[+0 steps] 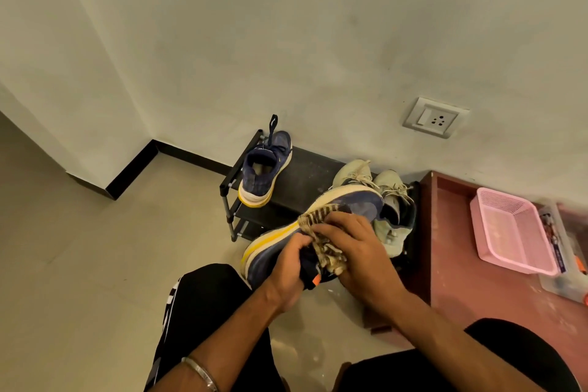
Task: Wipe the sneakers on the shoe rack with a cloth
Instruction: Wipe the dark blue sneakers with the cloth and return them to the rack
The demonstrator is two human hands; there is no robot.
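My left hand (288,267) grips a navy sneaker (359,205) with a white and yellow sole, held on its side in front of the black shoe rack (305,175). My right hand (353,248) holds a striped beige cloth (321,239) bunched against the sneaker's upper. The matching navy sneaker (264,169) stands on the rack's left end, heel toward me. A pair of pale grey-green sneakers (389,200) sits on the rack's right end, partly hidden behind the held shoe.
A reddish-brown low cabinet (445,264) stands right of the rack, carrying a pink plastic basket (512,229) and a clear box of small items (563,251). A wall socket (434,118) is above the rack. My black-trousered knees fill the foreground on beige tile floor (95,248).
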